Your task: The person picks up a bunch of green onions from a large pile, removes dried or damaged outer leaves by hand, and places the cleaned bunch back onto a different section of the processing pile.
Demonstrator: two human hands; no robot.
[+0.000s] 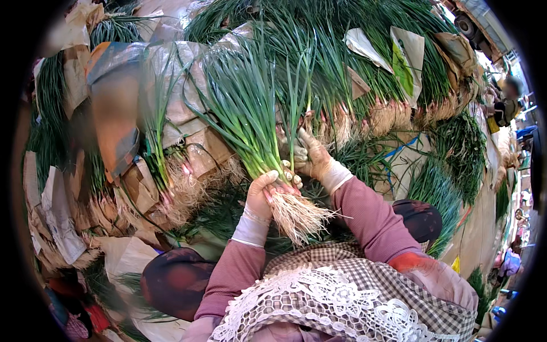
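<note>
My left hand [263,192], in a thin pale glove, grips a bunch of green onions [252,128] low on the stems. Its long leaves fan upward, away from me, and the pale stringy roots [299,216] hang towards my lap. Just right of the bunch is my right hand [314,156], gloved too, with its fingers curled beside the stems. A thin stalk crosses in front of those fingers; whether they hold anything is hidden. Beyond my right hand lie more green onions [329,81] with reddish bases and roots facing me.
Brown paper and plastic sheets [175,85] cover onions at left. More rooted bundles [386,113] line the right. Loose leaves [359,158] and a pile of greens [459,158] lie by my right knee [419,220]. A person [506,102] is at far right.
</note>
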